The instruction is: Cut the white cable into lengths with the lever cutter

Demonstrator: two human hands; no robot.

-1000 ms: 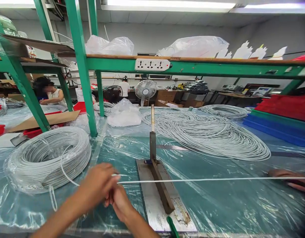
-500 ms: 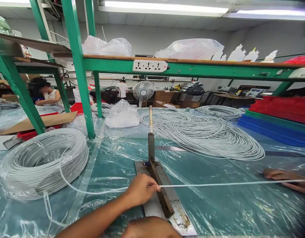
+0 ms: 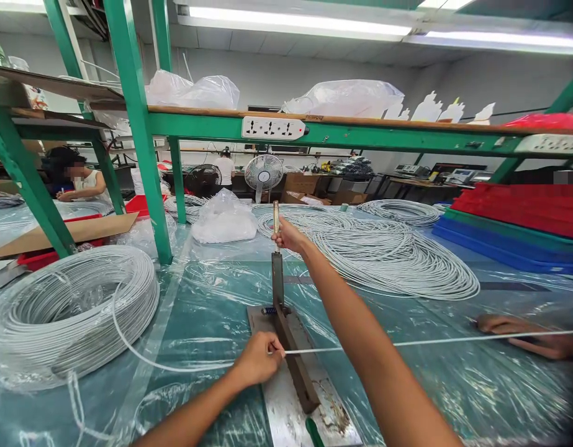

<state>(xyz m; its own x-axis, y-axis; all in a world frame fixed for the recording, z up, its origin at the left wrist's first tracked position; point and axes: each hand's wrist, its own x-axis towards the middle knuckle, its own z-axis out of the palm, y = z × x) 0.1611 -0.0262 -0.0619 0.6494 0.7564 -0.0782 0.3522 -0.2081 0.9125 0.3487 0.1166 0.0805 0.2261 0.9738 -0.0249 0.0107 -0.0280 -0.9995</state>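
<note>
With thumb and fingers pinched, my left hand (image 3: 261, 357) holds a thin white cable (image 3: 435, 341) just left of the bar of a bench lever cutter (image 3: 277, 279). The cable passes across the bar and runs taut to the right, behind my right forearm. Farther off, my right hand (image 3: 288, 234) is closed around the cutter's upright handle (image 3: 275, 214). The cutter stands on a worn metal base plate (image 3: 279, 397) with a small spring near the hinge. A green handle (image 3: 314, 431) lies at the plate's near end, partly out of view.
At left lies a wrapped coil of cable (image 3: 141, 298), feeding my left hand. Loose cable coils (image 3: 407, 267) spread behind the cutter. Another person's hand (image 3: 514, 326) is by the cable at right. Red and blue trays (image 3: 505, 242) are stacked there; a green shelf frame (image 3: 197, 127) crosses above.
My right hand has risen from the near edge of the table to the cutter's handle and closed on it. My left hand still pinches the cable beside the bar. The view shifted slightly.
</note>
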